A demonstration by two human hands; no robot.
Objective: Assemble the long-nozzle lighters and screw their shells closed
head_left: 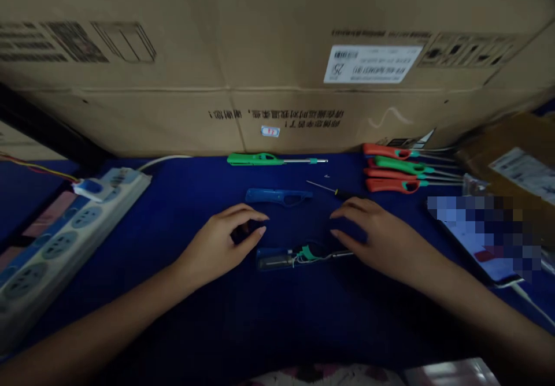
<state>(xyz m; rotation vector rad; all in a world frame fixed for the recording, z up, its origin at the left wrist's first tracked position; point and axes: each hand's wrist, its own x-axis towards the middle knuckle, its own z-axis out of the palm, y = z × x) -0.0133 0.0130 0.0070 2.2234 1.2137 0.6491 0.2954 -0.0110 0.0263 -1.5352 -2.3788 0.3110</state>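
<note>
My left hand [228, 241] rests on the blue cloth with thumb and fingers apart, holding nothing. Opposite it, my right hand [368, 230] is also empty, its thumb and fingers parted. Between and just below them lies an opened blue lighter half [275, 260], with wires, a green part and a metal rod showing; the rod's end runs beneath my right hand. Above my left fingertips is an empty-looking blue shell half [277, 196]. A thin screwdriver [323, 187] with a dark handle lies just above my right hand. Farther back is a whole green long-necked lighter [255, 159].
A large cardboard box [277, 39] walls off the back. Several red and green lighters [392, 185] are stacked at right, near a phone [481, 244] and a brown package [515, 160]. A power strip [65, 241] with a plugged-in cable runs along the left.
</note>
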